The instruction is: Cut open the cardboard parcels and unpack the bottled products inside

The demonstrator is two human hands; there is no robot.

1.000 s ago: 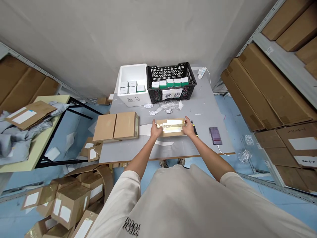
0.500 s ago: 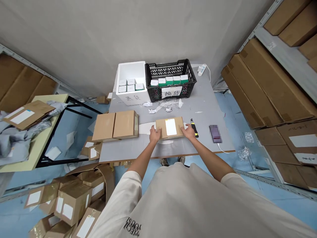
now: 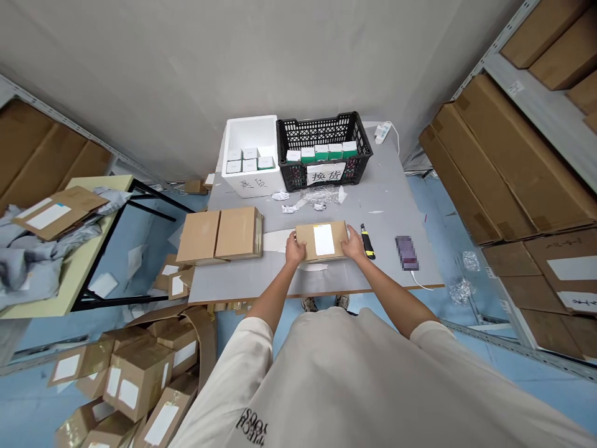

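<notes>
A brown cardboard box (image 3: 336, 240) with a white label on top is near the front of the grey table (image 3: 242, 287). My left hand (image 3: 295, 249) grips its left end, and my right hand (image 3: 353, 243) grips its right end. Thumbs rest at the near corners while the fingers wrap the sides. Just right of my right hand lies a black and yellow utility knife (image 3: 367, 241). Two closed cardboard boxes (image 3: 198, 238) stand side by side to the left. Whether the held box touches the tabletop, I cannot tell.
Behind are a white foam box (image 3: 252, 185) and a black plastic crate (image 3: 366, 160), both holding small white-and-green cartons. Crumpled plastic wrap (image 3: 321, 195) lies before them. A phone (image 3: 407, 252) on a cable and a power strip (image 3: 382, 132) sit at right. Cardboard boxes (image 3: 140, 373) fill the lower left.
Both hands have closed more firmly around the ends of the box. The whole view has shifted slightly; the other things on the table keep their places.
</notes>
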